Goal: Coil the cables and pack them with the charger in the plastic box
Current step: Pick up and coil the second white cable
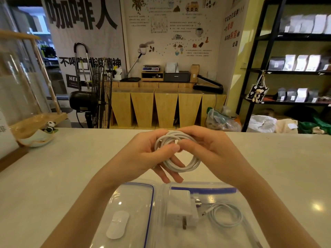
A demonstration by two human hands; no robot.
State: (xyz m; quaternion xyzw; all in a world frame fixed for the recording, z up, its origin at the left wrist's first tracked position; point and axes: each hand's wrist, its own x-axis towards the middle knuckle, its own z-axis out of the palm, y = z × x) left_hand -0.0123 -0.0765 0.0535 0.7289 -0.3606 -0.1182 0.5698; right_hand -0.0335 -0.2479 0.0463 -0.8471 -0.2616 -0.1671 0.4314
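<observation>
Both hands hold one white cable [186,165] wound into a coil above the counter. My left hand [148,154] pinches the coil's left side with the thumb on top. My right hand [206,149] grips its upper right side. Below them stands the clear plastic box [250,235] with a blue rim. Inside it lie a white charger [180,206] with its prongs toward me and a second white cable [225,214], coiled, at the charger's right.
The box's clear lid [132,197] with a blue seal lies left of the box, a white clip [117,226] on it. A bowl with a panda figure [38,136] sits at the counter's far left. Behind the counter are a fan and shelves.
</observation>
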